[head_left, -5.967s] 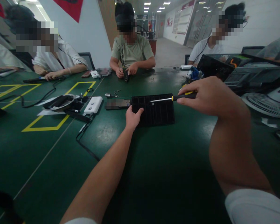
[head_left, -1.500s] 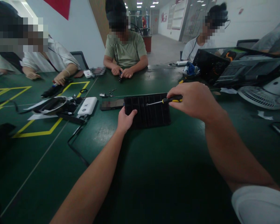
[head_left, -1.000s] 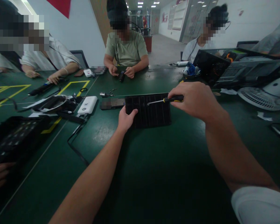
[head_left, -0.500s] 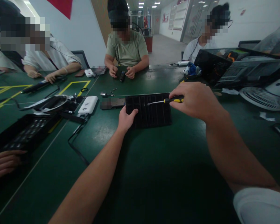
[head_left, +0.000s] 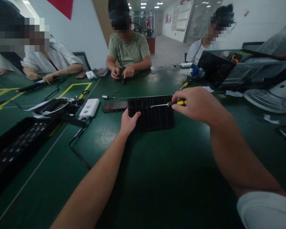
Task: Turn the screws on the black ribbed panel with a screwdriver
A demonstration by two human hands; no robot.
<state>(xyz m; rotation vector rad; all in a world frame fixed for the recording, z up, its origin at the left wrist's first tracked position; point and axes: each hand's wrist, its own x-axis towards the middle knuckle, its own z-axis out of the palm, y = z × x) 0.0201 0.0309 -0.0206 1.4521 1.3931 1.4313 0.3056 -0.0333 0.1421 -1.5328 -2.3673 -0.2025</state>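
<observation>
A black rectangular panel with raised ribs is tilted up in front of me at the middle of the table. My left hand grips its left edge, thumb across the near face and the other fingers hidden behind. Closed around the yellow-and-black handle of a screwdriver is my right hand. The metal shaft points left across the panel, its tip over the ribs; I cannot tell whether it touches. Just behind the panel's left side lies a flat dark device.
Left of me are a white box-shaped device, cables and a long black tray. Small metal parts lie beyond the panel. Another yellow screwdriver, a bowl and a white fan stand right. Several people sit around the table.
My right hand and the screwdriver have barely shifted. A co-worker's hand at the lower left has left the view. The person opposite has brought their hands together over a small black object.
</observation>
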